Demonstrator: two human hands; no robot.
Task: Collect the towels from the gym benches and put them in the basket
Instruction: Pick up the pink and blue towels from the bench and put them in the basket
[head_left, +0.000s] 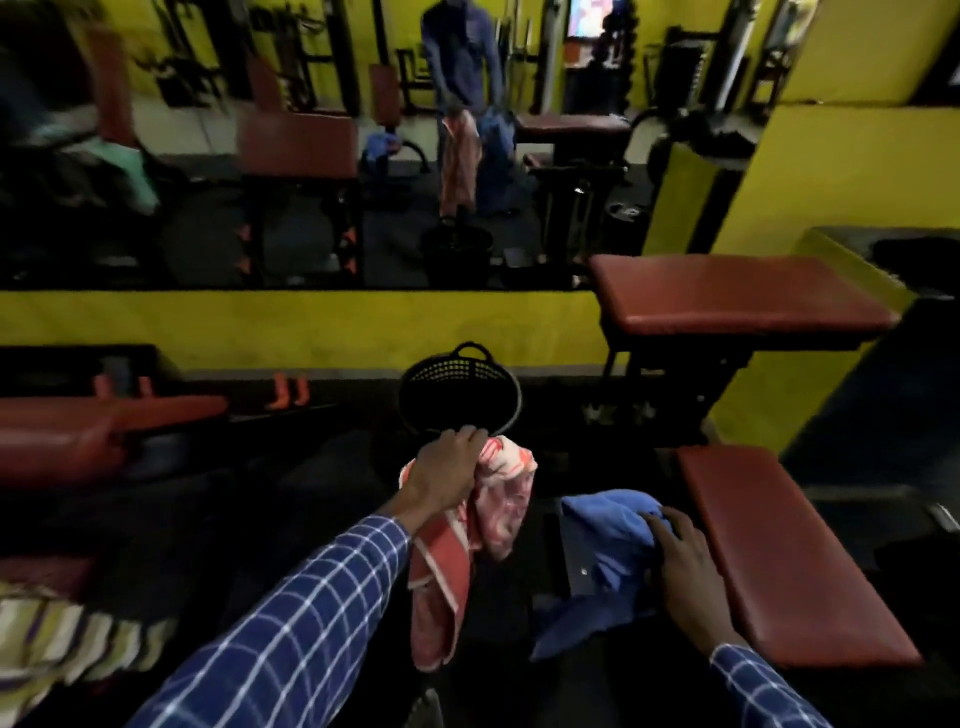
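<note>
My left hand (447, 470) is closed around a red-and-white towel (470, 551), which hangs long and straight down from my fist at the centre of the frame. The black basket (460, 389) sits on the floor just above that hand in the picture, its mouth open toward me, so the left hand is plainly the nearer one. My right hand (685, 566), lower right, grips a bunched blue towel (602, 545), beside the red bench (779, 545). The basket looks empty, though its depths are dark. I judge the red towel goes in first, forward and down.
</note>
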